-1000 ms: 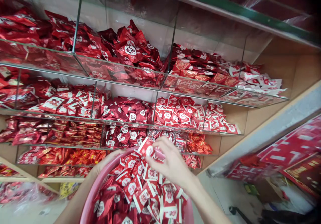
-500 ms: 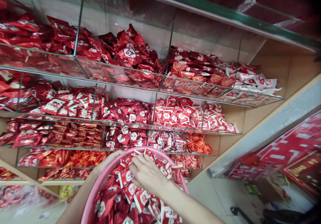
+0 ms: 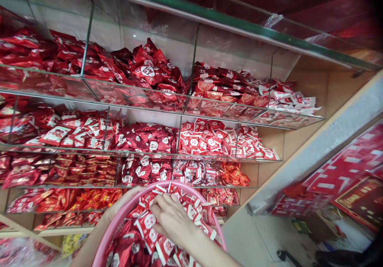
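A round pink basin full of small red wrapped packets is in the lower middle of the head view. My left hand grips its far left rim from outside, the fingertips partly hidden behind the edge. Inside the basin, my right hand lies on top of the heap with curled fingers closed on red-and-white packets; how many it grasps is hidden. Darker red packets with white round labels fill the basin's left side.
Glass-fronted shelves face me, their divided bins heaped with red packets and some orange ones. A thick green glass edge crosses above. At right stand a slanted wooden side panel and red printed goods near the tiled floor.
The view has shifted, so the shelves sit slightly lower and further left. My right hand has moved slightly within the packets, and those beside its fingers are tilted differently. My left hand stays on the rim.
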A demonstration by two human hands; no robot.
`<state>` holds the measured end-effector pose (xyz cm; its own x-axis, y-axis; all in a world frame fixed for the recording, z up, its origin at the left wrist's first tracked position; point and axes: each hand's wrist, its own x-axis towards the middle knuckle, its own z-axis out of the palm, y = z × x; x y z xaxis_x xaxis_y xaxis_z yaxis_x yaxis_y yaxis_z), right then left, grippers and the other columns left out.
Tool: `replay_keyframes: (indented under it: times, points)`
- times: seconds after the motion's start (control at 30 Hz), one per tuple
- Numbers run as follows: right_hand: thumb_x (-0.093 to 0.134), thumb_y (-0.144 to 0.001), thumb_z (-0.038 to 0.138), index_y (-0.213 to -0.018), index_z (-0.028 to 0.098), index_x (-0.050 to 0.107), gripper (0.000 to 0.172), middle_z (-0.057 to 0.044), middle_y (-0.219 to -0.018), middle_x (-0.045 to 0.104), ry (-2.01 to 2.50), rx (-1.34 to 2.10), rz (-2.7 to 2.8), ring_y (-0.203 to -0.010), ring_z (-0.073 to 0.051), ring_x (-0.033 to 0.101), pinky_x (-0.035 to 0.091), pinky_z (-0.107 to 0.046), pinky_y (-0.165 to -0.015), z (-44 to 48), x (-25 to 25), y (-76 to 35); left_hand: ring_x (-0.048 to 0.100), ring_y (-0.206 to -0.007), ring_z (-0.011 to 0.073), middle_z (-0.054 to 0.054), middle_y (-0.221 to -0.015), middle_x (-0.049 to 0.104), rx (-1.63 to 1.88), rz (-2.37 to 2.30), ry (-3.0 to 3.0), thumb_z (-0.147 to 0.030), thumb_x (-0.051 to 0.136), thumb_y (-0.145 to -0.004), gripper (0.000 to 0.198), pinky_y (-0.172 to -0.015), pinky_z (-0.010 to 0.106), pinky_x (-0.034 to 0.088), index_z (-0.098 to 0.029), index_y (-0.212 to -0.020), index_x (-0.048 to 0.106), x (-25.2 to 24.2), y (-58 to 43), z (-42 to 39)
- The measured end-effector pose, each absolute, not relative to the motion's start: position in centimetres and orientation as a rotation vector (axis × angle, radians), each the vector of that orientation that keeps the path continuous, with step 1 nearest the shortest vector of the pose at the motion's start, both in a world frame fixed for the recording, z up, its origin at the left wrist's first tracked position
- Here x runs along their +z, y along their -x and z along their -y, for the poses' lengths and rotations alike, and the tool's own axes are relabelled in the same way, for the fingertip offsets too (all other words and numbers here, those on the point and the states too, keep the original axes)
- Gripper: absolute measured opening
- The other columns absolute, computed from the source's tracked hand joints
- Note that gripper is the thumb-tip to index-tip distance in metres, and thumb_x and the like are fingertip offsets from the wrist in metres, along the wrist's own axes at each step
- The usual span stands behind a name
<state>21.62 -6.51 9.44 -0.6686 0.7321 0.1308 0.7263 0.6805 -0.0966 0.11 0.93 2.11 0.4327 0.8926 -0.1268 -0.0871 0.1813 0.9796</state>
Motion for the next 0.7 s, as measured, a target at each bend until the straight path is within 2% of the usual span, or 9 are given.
replay_keyframes:
  times: [0.1,0.23,0.33,0.47,0.6,0.7]
  points:
    - [0.067,-0.082,0.032,-0.117,0.020,0.057,0.038,-0.006,-0.119,0.057,1.253,0.285,2.583,-0.111,-0.024,0.053,0.046,-0.040,-0.097,7.6,10.2,-22.2,0.059,-0.111,0.0346,0.004,-0.100,0.074,0.756,-0.818,-1.056,-0.050,0.075,-0.060,0.042,-0.113,0.050,0.028,-0.023,-0.092,0.070,2.8,-1.2,-0.9]
    - [0.069,-0.081,0.033,-0.127,0.030,0.052,0.049,-0.001,-0.129,0.054,1.398,0.531,2.232,-0.120,-0.022,0.051,0.043,-0.035,-0.103,9.6,11.5,-24.0,0.063,-0.106,0.0380,0.012,-0.090,0.075,0.517,-0.713,-0.848,-0.063,0.049,-0.074,0.052,-0.107,0.052,0.037,-0.017,-0.085,0.072,4.9,-2.6,0.0]
    - [0.069,-0.079,0.026,-0.121,0.030,0.057,0.044,-0.002,-0.130,0.055,1.486,0.596,2.093,-0.121,-0.022,0.052,0.044,-0.033,-0.103,10.4,12.0,-25.9,0.058,-0.115,0.0381,0.012,-0.095,0.074,0.485,-0.742,-0.905,-0.065,0.049,-0.073,0.053,-0.108,0.050,0.036,-0.020,-0.089,0.071,5.8,-2.4,0.3]
    - [0.065,-0.081,0.021,-0.116,0.026,0.059,0.037,-0.005,-0.129,0.056,1.517,0.571,2.017,-0.121,-0.022,0.053,0.044,-0.036,-0.104,10.8,12.1,-28.4,0.055,-0.120,0.0369,0.007,-0.105,0.072,0.678,-0.784,-1.042,-0.064,0.065,-0.063,0.053,-0.111,0.049,0.033,-0.024,-0.099,0.068,5.7,-1.6,0.2]
    - [0.060,-0.082,0.020,-0.113,0.024,0.059,0.031,-0.007,-0.125,0.057,1.527,0.514,1.964,-0.118,-0.023,0.055,0.046,-0.038,-0.101,10.9,11.5,-30.1,0.065,-0.104,0.0363,0.009,-0.090,0.075,0.568,-0.776,-0.826,-0.060,0.052,-0.073,0.054,-0.103,0.050,0.042,-0.020,-0.107,0.066,5.1,-2.2,0.1]
    - [0.059,-0.084,0.022,-0.112,0.025,0.059,0.028,-0.007,-0.124,0.058,1.531,0.498,1.940,-0.115,-0.022,0.057,0.047,-0.037,-0.098,11.0,11.4,-30.8,0.067,-0.100,0.0369,0.010,-0.085,0.075,0.529,-0.806,-0.821,-0.058,0.047,-0.074,0.055,-0.099,0.050,0.045,-0.019,-0.109,0.066,5.1,-2.5,0.0]
